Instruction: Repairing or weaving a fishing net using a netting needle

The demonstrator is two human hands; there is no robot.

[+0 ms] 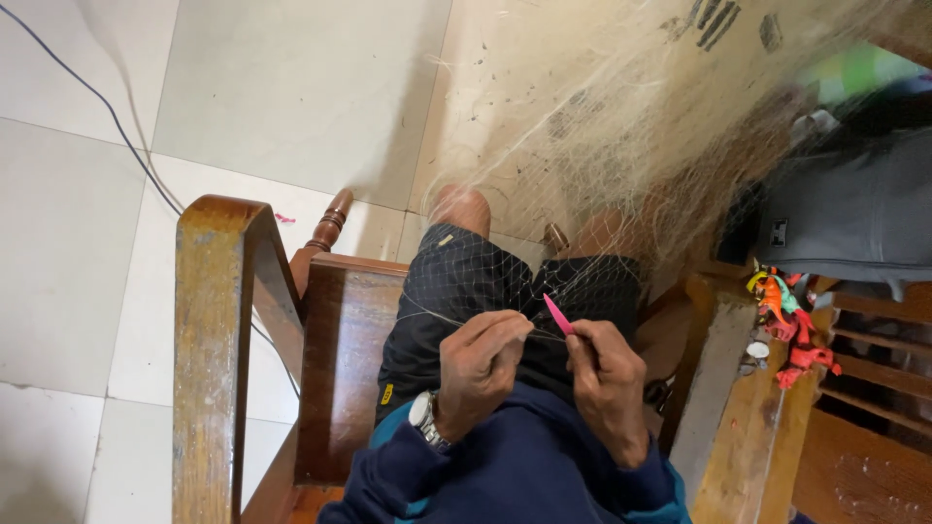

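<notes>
A fine, pale fishing net of thin monofilament mesh drapes over the seated person's knees and dark shorts. The left hand (a metal wristwatch at its wrist) curls knuckles-up, pinching a strand of the net. The right hand grips a slim, pointed pink netting needle, tip angled up-left. A glossy wooden armrest stands at left.

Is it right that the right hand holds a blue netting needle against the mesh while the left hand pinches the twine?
Not quite: the netting needle in the right hand is pink, not blue, as the head view shows. The rest holds: it sits against the fishing net while the left hand pinches the twine.
</notes>
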